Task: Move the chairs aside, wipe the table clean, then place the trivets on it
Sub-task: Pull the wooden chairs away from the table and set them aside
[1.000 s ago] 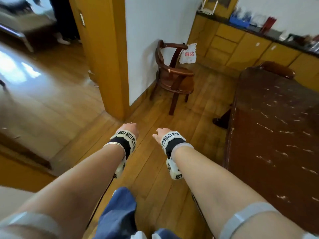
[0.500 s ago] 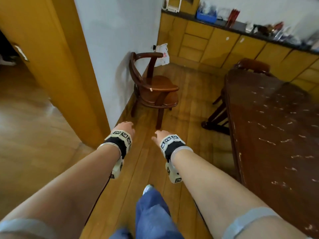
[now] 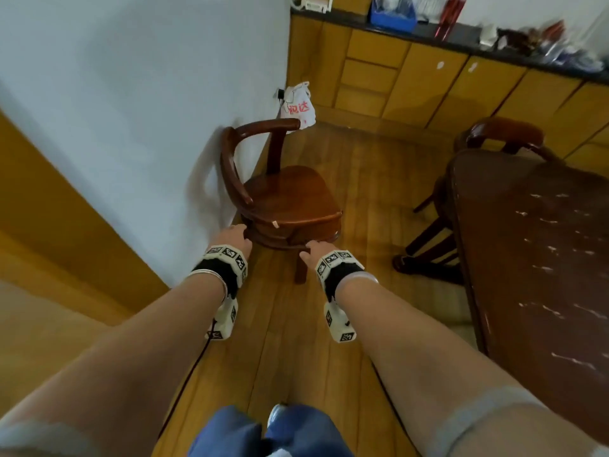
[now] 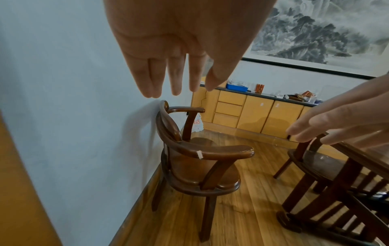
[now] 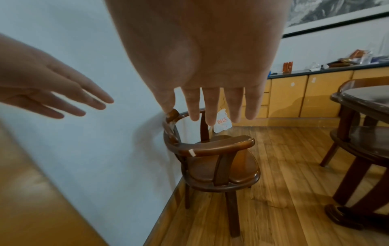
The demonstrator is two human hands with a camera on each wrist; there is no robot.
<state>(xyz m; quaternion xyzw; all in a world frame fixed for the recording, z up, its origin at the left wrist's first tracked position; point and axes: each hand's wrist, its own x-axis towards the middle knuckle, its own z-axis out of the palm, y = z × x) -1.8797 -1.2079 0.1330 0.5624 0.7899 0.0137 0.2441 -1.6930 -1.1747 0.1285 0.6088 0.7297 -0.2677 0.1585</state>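
A dark wooden armchair [image 3: 283, 196] stands with its back to the white wall. Both my hands are stretched out toward its near armrest [image 4: 221, 152], fingers straight, holding nothing. In the head view my left hand [image 3: 232, 235] and right hand [image 3: 313, 250] overlap the chair's near edge. The wrist views show the left hand [image 4: 174, 83] and the right hand [image 5: 212, 108] still in the air short of the chair [image 5: 216, 149]. The dark table [image 3: 534, 258], flecked with white specks, is on the right. A second chair [image 3: 504, 133] is tucked in at its far end.
Yellow cabinets [image 3: 428, 77] under a cluttered dark counter line the far wall. A white plastic bag [image 3: 298, 105] hangs on the wall behind the chair. A yellow door frame [image 3: 49, 209] is on the left. The table's foot [image 3: 425, 262] juts onto the wooden floor.
I have come closer to the chair by the wall, and both hands have reached forward until they overlap its near edge. The hands stay empty.
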